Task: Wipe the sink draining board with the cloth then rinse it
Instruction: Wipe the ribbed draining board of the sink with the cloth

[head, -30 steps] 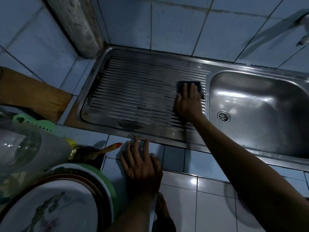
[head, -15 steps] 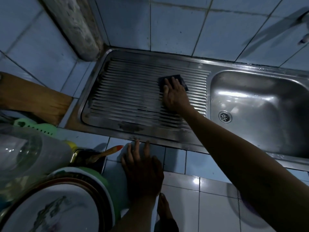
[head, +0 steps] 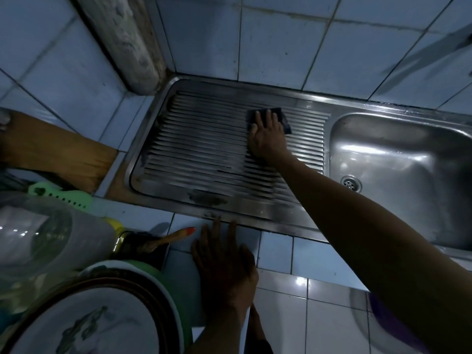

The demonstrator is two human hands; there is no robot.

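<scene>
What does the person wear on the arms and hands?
The left hand and the right hand are bare: no gloves, rings or watch. The left forearm and the right forearm are bare too; no sleeve is in view.

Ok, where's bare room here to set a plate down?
The ribbed drainboard is bare left of the pad under the right hand, out to its left rim. The basin holds nothing around its drain. Bare tiles lie just right of the left hand. The lower left is crowded with plates and a bottle.
</scene>
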